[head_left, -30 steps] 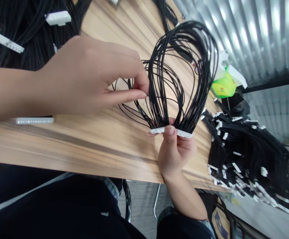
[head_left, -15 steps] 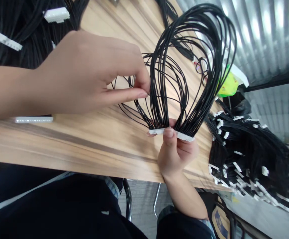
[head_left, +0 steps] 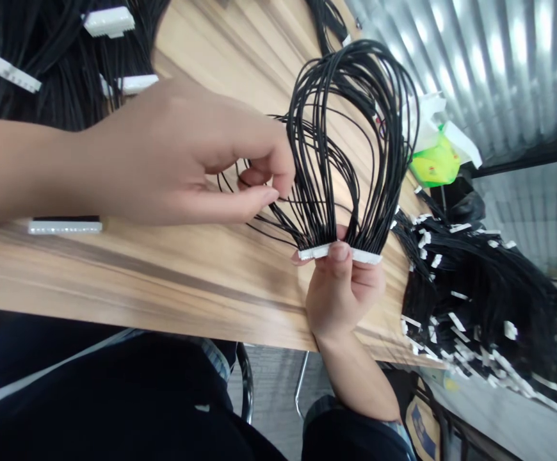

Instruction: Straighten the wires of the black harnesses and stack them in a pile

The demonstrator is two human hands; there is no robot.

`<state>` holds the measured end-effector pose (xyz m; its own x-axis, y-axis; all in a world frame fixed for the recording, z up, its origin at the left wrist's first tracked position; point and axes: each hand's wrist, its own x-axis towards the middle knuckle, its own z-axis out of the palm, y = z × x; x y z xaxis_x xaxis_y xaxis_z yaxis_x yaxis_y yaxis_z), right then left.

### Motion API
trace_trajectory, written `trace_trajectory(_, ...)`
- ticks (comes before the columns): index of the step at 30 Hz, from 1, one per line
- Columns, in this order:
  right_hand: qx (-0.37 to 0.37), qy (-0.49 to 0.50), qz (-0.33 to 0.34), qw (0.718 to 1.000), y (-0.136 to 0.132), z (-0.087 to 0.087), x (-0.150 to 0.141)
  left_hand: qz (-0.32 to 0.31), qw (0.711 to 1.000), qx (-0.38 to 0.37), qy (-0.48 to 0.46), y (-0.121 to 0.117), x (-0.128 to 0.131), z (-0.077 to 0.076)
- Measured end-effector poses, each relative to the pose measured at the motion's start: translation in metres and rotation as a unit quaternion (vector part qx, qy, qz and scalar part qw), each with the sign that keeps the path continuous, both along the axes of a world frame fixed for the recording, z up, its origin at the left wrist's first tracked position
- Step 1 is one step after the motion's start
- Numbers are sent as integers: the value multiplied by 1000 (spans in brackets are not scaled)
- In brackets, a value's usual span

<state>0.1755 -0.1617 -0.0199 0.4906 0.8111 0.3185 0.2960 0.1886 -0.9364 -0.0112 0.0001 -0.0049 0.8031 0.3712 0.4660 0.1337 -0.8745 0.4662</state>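
Note:
My right hand [head_left: 343, 291] grips a long white connector [head_left: 343, 255] by its middle, thumb on top. A bundle of thin black wires [head_left: 350, 121] rises from the connector and arches over in a tall loop. My left hand [head_left: 177, 153] reaches in from the left, with thumb and forefinger pinched on a few of the loose black wires at the loop's left side. Both hands are held just above the wooden table [head_left: 173, 275].
A big heap of black wire harnesses with white plugs [head_left: 475, 301] lies at the table's right end. More black harnesses with white connectors [head_left: 57, 45] fill the top left. A single white connector [head_left: 64, 226] lies near my left wrist. A yellow-green object [head_left: 435, 163] sits beyond the loop.
The wire loop has dropped lower and narrowed after swelling upward half a second ago. My left fingers have shifted slightly right and down, still pinched on the wires. The right hand has barely moved.

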Motion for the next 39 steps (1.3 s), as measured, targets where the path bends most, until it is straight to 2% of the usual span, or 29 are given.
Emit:
trace_trajectory(3, 8, 14, -7, 1000, 0, -1, 0, -31, 999, 34, 13, 3, -2, -1)
trace_trajectory(6, 10, 18, -14, 1000, 1, -1, -1, -5, 999, 46, 18, 1, -1, 1)
trace_trajectory(9, 28, 49, -14, 998, 3, -1, 0, -7, 998, 48, 35, -1, -1, 1)
trace_trajectory(12, 38, 62, -4, 997, 5, -1, 1, -10, 995, 92, 23, 2, -4, -1)
trace_trajectory(14, 40, 55, -6, 998, 5, -1, 1, -32, 992, 122, 7, 5, -8, -1)
trace_trajectory(17, 40, 52, -15, 998, 3, -1, 2, -99, 983, 154, -9, 9, -12, 0)
trace_trajectory(20, 39, 57, -10, 998, 2, 0, 1, -116, 976, 184, -27, 10, -13, 0)
trace_trajectory(35, 52, 50, 10, 997, 1, 0, -1, -70, 985, 160, 1, 8, -10, -3)
trace_trajectory(39, 52, 56, 10, 997, 1, -1, -1, -77, 985, 156, 0, 8, -10, -4)
